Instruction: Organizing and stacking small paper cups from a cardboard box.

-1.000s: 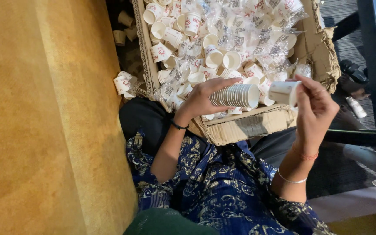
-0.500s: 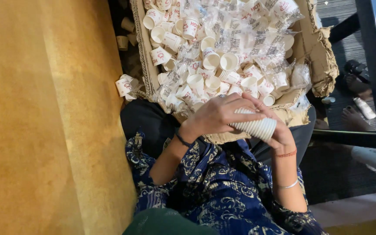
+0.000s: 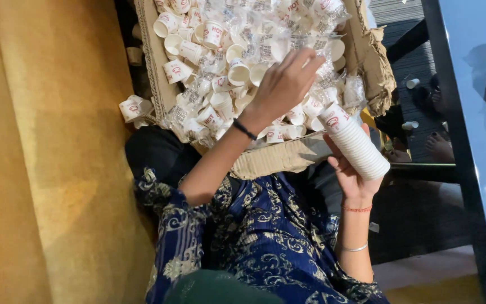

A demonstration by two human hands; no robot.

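Note:
A cardboard box (image 3: 277, 160) rests on my lap, filled with several loose white paper cups (image 3: 209, 36) with red print and crumpled clear plastic sleeves (image 3: 265, 50). My left hand (image 3: 285, 84), a black band on its wrist, reaches into the box with fingers spread over the cups and plastic; I see nothing gripped in it. My right hand (image 3: 350, 174) holds a nested stack of white cups (image 3: 358, 146) tilted at the box's front right corner, just outside the rim.
A mustard-yellow surface (image 3: 57, 169) fills the left side. A few cups (image 3: 136, 107) lie outside the box's left wall. My blue patterned clothing (image 3: 254, 242) is below. A dark table edge (image 3: 451, 112) runs down the right, with another person's foot (image 3: 440, 146) beside it.
Both hands were together on the cup stack at the box's front. My left hand has let go and reached up into the box; my right hand keeps the stack alone.

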